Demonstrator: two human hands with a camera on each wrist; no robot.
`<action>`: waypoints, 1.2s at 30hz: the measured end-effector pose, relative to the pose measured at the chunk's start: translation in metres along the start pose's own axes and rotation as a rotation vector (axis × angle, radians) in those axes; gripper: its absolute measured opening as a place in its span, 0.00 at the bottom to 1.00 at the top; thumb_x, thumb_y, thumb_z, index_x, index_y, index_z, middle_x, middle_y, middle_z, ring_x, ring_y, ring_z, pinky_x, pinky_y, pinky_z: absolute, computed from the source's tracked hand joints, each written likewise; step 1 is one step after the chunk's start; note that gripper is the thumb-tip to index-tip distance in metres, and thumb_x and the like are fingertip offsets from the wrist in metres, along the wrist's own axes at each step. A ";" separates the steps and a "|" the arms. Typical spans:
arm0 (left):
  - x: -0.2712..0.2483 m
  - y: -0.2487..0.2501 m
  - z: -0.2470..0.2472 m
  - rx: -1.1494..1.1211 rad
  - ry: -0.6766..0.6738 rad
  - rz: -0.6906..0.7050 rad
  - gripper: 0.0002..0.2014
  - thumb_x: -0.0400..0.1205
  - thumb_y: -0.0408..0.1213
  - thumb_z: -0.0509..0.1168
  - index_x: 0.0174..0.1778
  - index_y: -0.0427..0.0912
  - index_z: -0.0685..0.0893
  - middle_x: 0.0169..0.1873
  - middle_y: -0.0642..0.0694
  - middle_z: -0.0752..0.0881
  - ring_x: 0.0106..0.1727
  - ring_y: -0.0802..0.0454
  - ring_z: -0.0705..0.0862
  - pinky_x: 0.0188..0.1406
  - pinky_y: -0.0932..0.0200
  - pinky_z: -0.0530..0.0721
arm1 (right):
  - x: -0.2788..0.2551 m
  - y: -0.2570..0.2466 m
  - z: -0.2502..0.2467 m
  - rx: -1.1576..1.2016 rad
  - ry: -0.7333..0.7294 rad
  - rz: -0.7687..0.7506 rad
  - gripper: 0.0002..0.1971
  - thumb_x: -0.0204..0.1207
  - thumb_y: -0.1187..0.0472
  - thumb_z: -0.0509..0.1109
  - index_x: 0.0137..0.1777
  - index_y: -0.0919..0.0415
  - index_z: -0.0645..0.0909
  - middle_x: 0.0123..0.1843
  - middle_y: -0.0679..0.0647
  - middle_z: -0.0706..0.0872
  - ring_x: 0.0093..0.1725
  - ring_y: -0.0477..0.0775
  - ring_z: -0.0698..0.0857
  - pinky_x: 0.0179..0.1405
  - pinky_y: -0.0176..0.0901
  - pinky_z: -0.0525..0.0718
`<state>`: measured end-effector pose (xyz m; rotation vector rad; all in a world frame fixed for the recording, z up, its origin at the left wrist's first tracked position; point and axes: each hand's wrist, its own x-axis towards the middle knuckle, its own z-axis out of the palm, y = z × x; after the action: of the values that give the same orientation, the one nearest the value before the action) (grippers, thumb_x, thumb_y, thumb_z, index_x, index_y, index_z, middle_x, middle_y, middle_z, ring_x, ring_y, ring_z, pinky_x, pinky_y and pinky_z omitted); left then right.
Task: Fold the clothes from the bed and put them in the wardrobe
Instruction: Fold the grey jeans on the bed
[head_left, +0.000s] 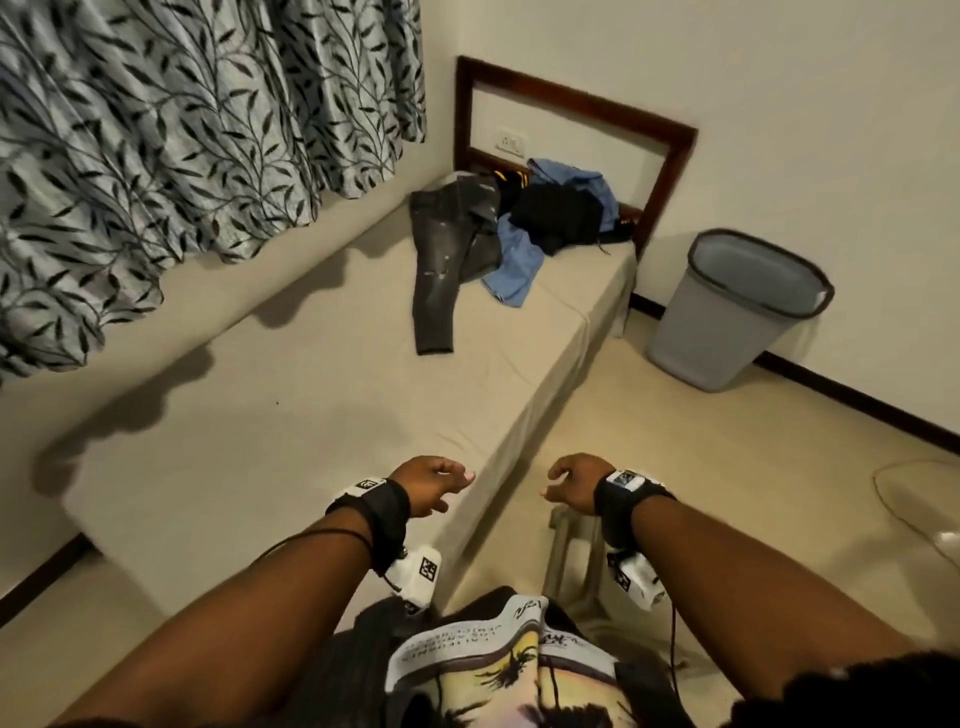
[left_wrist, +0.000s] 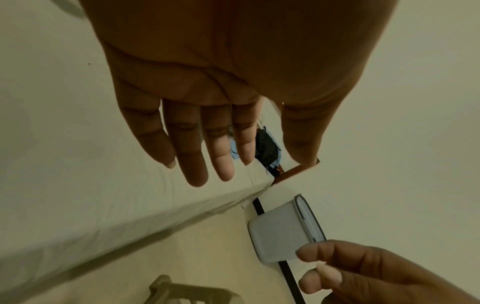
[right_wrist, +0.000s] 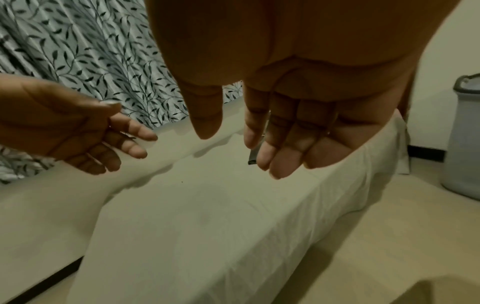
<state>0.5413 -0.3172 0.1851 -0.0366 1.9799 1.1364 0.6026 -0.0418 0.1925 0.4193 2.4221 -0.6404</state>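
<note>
both hands hang empty in the air, side by side and apart, in front of the person's chest. the left hand has its fingers stretched out and loose above the near edge of the bed, holding nothing. the right hand is just as slack, fingers relaxed and slightly bent, hovering over the floor beside the bed, also holding nothing.

below them lies the low bed with a plain cream sheet. the clothes sit well away from the hands at its far end, against the dark wooden headboard frame: a pair of dark grey distressed jeans with one leg trailing toward the person, a crumpled light blue garment beside it, and a black garment heaped on top.

a grey plastic waste bin stands on the floor right of the bed, and a grey curtain with a black leaf print hangs along the bed's left side.
</note>
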 end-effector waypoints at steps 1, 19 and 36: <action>0.011 0.009 -0.014 -0.001 0.012 0.001 0.16 0.81 0.56 0.72 0.58 0.50 0.87 0.53 0.50 0.90 0.38 0.51 0.86 0.34 0.63 0.76 | 0.014 -0.007 -0.011 -0.047 0.006 -0.003 0.23 0.76 0.45 0.78 0.67 0.53 0.84 0.62 0.52 0.88 0.62 0.55 0.86 0.60 0.39 0.81; 0.212 0.063 -0.125 -0.609 0.427 -0.220 0.19 0.80 0.51 0.75 0.62 0.45 0.86 0.56 0.47 0.89 0.37 0.52 0.86 0.28 0.68 0.79 | 0.356 -0.125 -0.122 -0.503 -0.292 -0.153 0.24 0.77 0.39 0.73 0.70 0.48 0.81 0.73 0.52 0.82 0.73 0.57 0.80 0.71 0.44 0.77; 0.439 0.037 -0.081 -0.829 0.555 -0.477 0.10 0.81 0.41 0.76 0.55 0.44 0.87 0.49 0.50 0.88 0.50 0.50 0.86 0.57 0.57 0.81 | 0.690 -0.181 -0.017 -0.864 -0.543 -0.304 0.37 0.80 0.33 0.67 0.86 0.47 0.67 0.90 0.59 0.38 0.87 0.72 0.56 0.86 0.58 0.61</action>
<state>0.1878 -0.1987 -0.0632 -1.2952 1.6380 1.6325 -0.0174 -0.0843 -0.1573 -0.4327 1.9896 0.2007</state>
